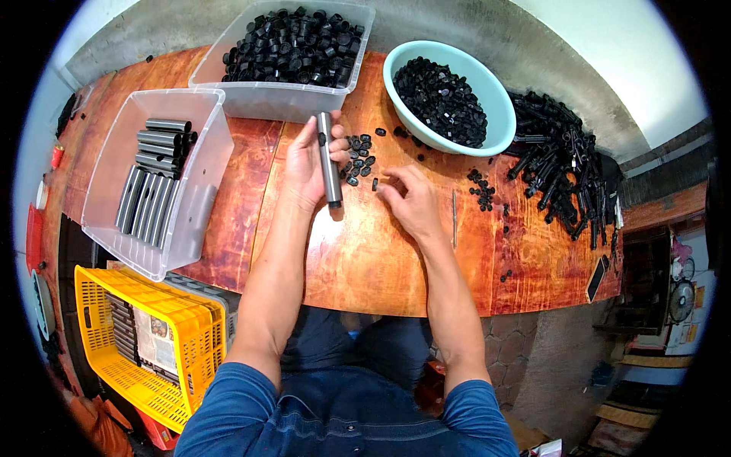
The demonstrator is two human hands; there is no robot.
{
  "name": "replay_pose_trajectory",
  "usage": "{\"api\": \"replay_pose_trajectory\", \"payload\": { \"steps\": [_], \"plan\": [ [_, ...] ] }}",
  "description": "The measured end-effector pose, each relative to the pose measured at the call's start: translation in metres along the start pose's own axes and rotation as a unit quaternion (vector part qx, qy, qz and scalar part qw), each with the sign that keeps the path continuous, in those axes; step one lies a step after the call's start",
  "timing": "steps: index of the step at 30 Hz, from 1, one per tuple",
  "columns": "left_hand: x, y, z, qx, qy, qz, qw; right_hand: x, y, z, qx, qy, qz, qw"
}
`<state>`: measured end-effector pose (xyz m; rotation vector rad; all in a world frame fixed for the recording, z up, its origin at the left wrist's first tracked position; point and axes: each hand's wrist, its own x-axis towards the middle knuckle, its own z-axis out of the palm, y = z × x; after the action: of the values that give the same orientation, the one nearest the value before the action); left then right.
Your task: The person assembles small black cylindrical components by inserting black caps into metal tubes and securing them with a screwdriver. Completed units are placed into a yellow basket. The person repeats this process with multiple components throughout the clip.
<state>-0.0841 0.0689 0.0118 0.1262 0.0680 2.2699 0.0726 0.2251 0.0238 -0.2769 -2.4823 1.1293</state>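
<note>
Red-brown wooden worktop, head view. Above its middle, a metal tube is clasped by the left hand, wrapped around it. A small black cap is seen against the curled right hand; whether it is pinched cannot be told. Toward the far edge, a pale-blue bowl is placed.

The person wears a dark blue shirt, with stitched seam lines and a small round button at the near edge. Its short left sleeve and right sleeve leave both forearms bare; dark trousers cover the legs.
</note>
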Motion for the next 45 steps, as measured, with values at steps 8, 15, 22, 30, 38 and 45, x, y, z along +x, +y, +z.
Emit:
{"api": "replay_pose_trajectory", "payload": {
  "steps": [8,15,22,30,38,45],
  "plan": [
    [0.001,-0.009,0.000,0.080,0.040,-0.018,0.996,0.003,0.004,0.016,-0.081,-0.003,-0.076,0.994],
    [-0.003,-0.037,0.016,0.196,0.110,-0.080,0.971,0.004,0.001,-0.002,0.444,0.040,0.144,0.884],
    [-0.013,-0.064,0.027,0.393,0.095,-0.113,0.908,0.002,0.001,0.008,0.260,0.132,-0.003,0.957],
    [-0.012,-0.063,0.024,0.376,0.111,-0.134,0.910,-0.004,0.002,0.001,0.152,0.160,-0.096,0.971],
    [-0.006,-0.066,0.006,0.428,0.086,-0.087,0.895,-0.004,0.008,-0.005,0.075,0.194,-0.164,0.964],
    [-0.009,-0.069,0.002,0.399,0.063,-0.067,0.912,-0.004,0.006,-0.005,0.090,0.187,-0.174,0.963]
  ]
}}
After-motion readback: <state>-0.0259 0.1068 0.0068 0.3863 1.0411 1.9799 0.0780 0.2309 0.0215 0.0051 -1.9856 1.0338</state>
